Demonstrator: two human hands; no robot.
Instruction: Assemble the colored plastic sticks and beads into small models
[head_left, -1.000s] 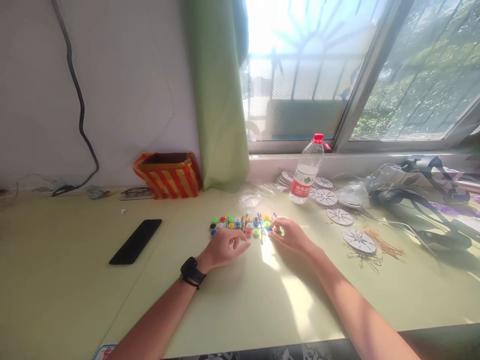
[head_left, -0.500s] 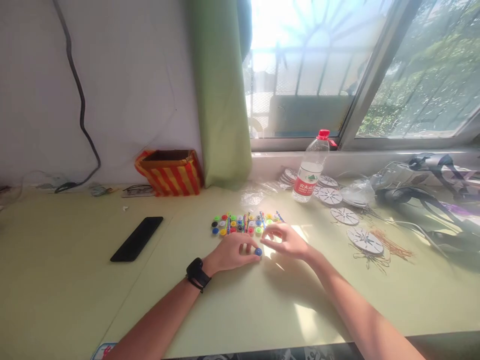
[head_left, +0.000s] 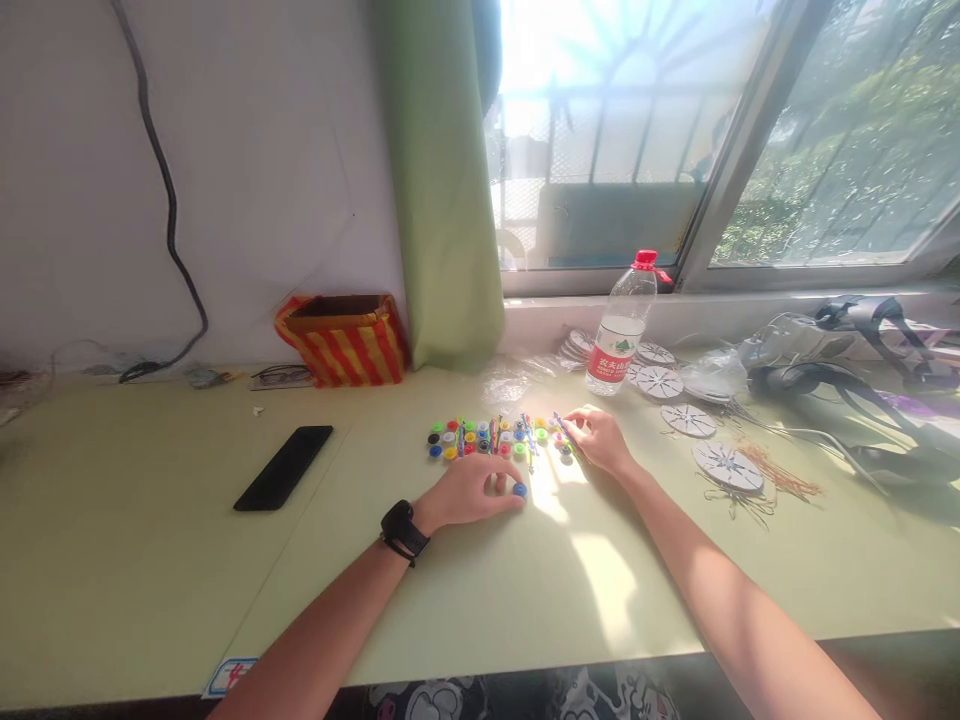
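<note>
Head view: the thumb and index finger of the left hand [head_left: 469,490] met around a blue cap [head_left: 519,490], apparently in a light pinch; the cap was at the tabletop, on the near side of the rows of coloured caps [head_left: 484,437] and apart from them; the fingertips of the right hand [head_left: 600,440] were at a coloured strip [head_left: 562,424] by the rows' right end; whether they gripped it or only touched it could not be told. Half a second earlier the right hand was close beside the left; it had since shifted outward, while the blue cap stayed at the left fingertips; in this inspector's judgement, the left hand was minding the loose piece while the right attended to the strip. The left hand was low, palm down, its wrist bearing a black watch [head_left: 403,530]; both forearms reached inward across the table [head_left: 360,610].
</note>
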